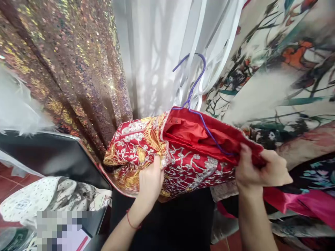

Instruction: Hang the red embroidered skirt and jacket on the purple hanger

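Note:
A red garment (188, 157) with gold and silver embroidery is held up in front of me, its red lining showing at the top. A purple wire hanger (195, 89) sits inside its neck opening, hook pointing up. My left hand (150, 181) is closed on the embroidered front near the middle, a red string round its wrist. At the right, my right hand (261, 169) pinches the garment's edge, thumb on top.
A brown sequined cloth (70, 69) hangs at the left, a white sheer curtain (157, 52) behind, a floral printed fabric (288, 69) at the right. A dark glossy surface (52, 157) with a spotted white cloth (52, 198) lies lower left. Pink fabric (309, 205) lies lower right.

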Demonstrator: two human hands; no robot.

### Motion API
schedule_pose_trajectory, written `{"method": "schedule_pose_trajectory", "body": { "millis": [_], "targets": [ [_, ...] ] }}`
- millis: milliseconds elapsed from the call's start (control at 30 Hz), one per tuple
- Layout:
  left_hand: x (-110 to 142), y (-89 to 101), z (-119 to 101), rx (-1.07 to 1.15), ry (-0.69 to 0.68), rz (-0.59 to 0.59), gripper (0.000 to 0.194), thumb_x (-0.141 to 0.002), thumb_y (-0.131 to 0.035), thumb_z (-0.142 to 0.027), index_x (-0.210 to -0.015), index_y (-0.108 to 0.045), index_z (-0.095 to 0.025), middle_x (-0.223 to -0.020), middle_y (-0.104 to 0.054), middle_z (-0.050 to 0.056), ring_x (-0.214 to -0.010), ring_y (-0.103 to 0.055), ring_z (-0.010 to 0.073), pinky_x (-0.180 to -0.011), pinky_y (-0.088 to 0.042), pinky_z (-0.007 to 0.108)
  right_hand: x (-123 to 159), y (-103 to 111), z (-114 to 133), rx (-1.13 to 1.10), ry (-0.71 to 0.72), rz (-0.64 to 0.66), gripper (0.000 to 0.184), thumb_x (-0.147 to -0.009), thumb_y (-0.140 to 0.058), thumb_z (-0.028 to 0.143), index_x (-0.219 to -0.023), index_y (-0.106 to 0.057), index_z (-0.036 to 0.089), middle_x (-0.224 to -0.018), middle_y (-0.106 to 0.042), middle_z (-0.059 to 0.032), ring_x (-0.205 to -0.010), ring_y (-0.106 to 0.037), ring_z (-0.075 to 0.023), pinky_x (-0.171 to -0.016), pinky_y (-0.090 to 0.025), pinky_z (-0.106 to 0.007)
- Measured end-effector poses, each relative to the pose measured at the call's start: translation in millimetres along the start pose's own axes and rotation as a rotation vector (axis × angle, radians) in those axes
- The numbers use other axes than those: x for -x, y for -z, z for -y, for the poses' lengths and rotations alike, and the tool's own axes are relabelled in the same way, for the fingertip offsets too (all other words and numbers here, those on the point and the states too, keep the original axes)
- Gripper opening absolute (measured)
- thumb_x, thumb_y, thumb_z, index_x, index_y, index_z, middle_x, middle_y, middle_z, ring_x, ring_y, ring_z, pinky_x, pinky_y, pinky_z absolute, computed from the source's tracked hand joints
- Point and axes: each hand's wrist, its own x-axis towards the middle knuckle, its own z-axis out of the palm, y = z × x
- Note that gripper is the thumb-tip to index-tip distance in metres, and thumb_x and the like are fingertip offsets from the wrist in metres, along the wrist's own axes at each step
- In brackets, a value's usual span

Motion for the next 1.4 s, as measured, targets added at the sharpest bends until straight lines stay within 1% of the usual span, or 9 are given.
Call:
{"method": "schedule_pose_trajectory", "body": {
  "millis": [100, 267, 433, 600, 767, 1000, 1100, 1267, 1400],
  "targets": [
    [-7.4, -20.5, 1.4, 0.077, 0.024, -0.071, 0.013, -0.095, -0.054, -0.021, -0.106, -0.059, -0.017, -0.066, -0.068, 0.0, -0.052, -0.065, 0.0171, -0.049, -0.04, 0.026, 5.4, 12.5, -3.2, -0.058, 0.062, 0.063, 0.054, -0.085, -0.068, 0.065, -0.062, -0.061, 0.017, -0.05, -0.052, 0.0004, -0.041, -0.044, -0.0081, -0.043, -0.029, -0.024],
    [-37.7, 6.5, -1.7, 0.329, -0.018, -0.385, 0.04, -0.087, -0.073, -0.035, -0.117, -0.054, -0.017, -0.097, -0.069, 0.006, -0.084, -0.069, 0.0177, -0.072, -0.054, 0.028, 15.9, 35.3, 4.1, -0.186, -0.052, 0.221, 0.026, -0.09, -0.071, 0.043, -0.086, -0.066, 0.017, -0.072, -0.066, -0.0022, -0.058, -0.059, -0.0123, -0.054, -0.043, -0.024],
    [-80.7, 23.6, -47.9, 0.335, -0.574, -0.49, 0.027, -0.09, -0.069, -0.029, -0.113, -0.061, -0.019, -0.113, -0.071, 0.009, -0.11, -0.066, 0.0216, -0.098, -0.05, 0.037, 26.5, 34.9, 26.8, -0.282, -0.077, 0.154, 0.013, -0.091, -0.07, 0.03, -0.087, -0.064, 0.018, -0.075, -0.066, -0.0013, -0.064, -0.062, -0.0135, -0.061, -0.048, -0.026],
    [-137.2, -18.9, -75.3, 0.22, -0.93, -0.365, 0.025, -0.098, -0.052, -0.036, -0.108, -0.068, -0.02, -0.106, -0.073, 0.005, -0.109, -0.064, 0.0222, -0.11, -0.039, 0.043, 30.4, 22.5, 26.1, -0.323, -0.155, 0.151, 0.014, -0.092, -0.068, 0.032, -0.094, -0.064, 0.019, -0.082, -0.069, -0.0012, -0.069, -0.065, -0.0133, -0.065, -0.05, -0.024],
    [-155.0, -60.9, -80.7, 0.196, -0.88, -0.579, 0.026, -0.094, -0.048, -0.022, -0.071, -0.06, -0.022, -0.065, -0.062, -0.003, -0.07, -0.057, 0.0158, -0.096, -0.043, 0.041, 33.7, 20.6, 18.6, -0.389, -0.336, 0.267, 0.022, -0.092, -0.065, 0.042, -0.091, -0.064, 0.02, -0.081, -0.069, -0.0013, -0.07, -0.064, -0.0146, -0.069, -0.051, -0.027],
    [-152.2, -60.8, -82.1, 0.338, -0.938, -0.711, 0.024, -0.089, -0.058, -0.019, -0.065, -0.053, -0.021, -0.059, -0.056, -0.006, -0.064, -0.051, 0.0125, -0.09, -0.042, 0.038, 55.9, 35.3, 7.3, -1.045, -1.116, 0.714, 0.043, -0.079, -0.069, 0.064, -0.093, -0.074, 0.024, -0.084, -0.076, -0.0036, -0.087, -0.073, -0.0267, -0.082, -0.058, -0.039],
    [-154.2, -62.3, -81.9, 0.338, -0.928, -0.734, 0.025, -0.089, -0.057, -0.018, -0.064, -0.053, -0.021, -0.057, -0.054, -0.006, -0.063, -0.05, 0.0122, -0.09, -0.042, 0.038, 61.7, 35.6, 2.9, -1.102, -1.271, 0.7, 0.047, -0.074, -0.068, 0.069, -0.089, -0.078, 0.025, -0.091, -0.08, -0.0051, -0.101, -0.074, -0.0316, -0.093, -0.058, -0.046],
    [-155.6, -66.3, -81.2, 0.363, -0.937, -0.758, 0.027, -0.089, -0.058, -0.018, -0.063, -0.052, -0.021, -0.057, -0.054, -0.007, -0.063, -0.05, 0.0117, -0.09, -0.043, 0.036, 66.7, 38.5, -11.4, -1.099, -1.243, 0.773, 0.031, -0.067, -0.072, 0.049, -0.085, -0.078, 0.025, -0.095, -0.081, -0.0047, -0.101, -0.074, -0.0306, -0.095, -0.056, -0.044],
    [-155.0, -72.2, -79.7, 0.342, -0.92, -0.776, 0.027, -0.091, -0.057, -0.02, -0.064, -0.056, -0.023, -0.058, -0.054, -0.006, -0.065, -0.051, 0.0123, -0.095, -0.042, 0.038, 60.2, 50.8, -12.7, -0.978, -0.921, 0.774, 0.022, -0.081, -0.068, 0.038, -0.095, -0.075, 0.024, -0.102, -0.078, -0.0037, -0.095, -0.071, -0.0232, -0.086, -0.056, -0.034]
  ]
}}
